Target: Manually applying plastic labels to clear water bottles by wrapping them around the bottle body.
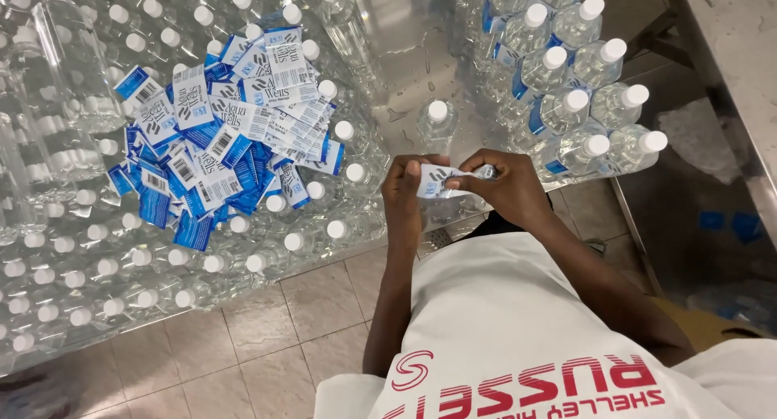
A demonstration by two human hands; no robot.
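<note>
1. Clearly we are partway through: our left hand (405, 194) and right hand (506, 184) are drawn together at the near edge of the steel table (413, 30), both pinched on one blue-and-white label (441, 180) stretched between the fingers. Neither hand is open.

2. Whether that label is already touching a bottle we cannot tell; the nearest bare one, a single capped bottle (438, 123), stands just at twelve o'clock from our hands, apart from the groups on either side.

3. Done so far, by our judgement: the cluster of labelled bottles (579, 95) at two o'clock, each showing a blue band under a white cap. It is a small group, packed close and reaching the far right corner of the table.

4. Left to do, as it looks: the far larger crowd of unlabelled bottles (97, 249) spreading from nine to eleven o'clock, clear plastic with white caps and no bands that we can see.

5. Supply is ample: a loose pile of labels (222, 136) lies on top of those bare bottles at ten o'clock, well apart from our hands, many overlapping and turned every way.

6. Judging by the two groups, most of the work is ahead of us; the finished share is the lesser part.

7. Below the table edge we see tiled floor (267, 338) and our white shirt (518, 338).
</note>
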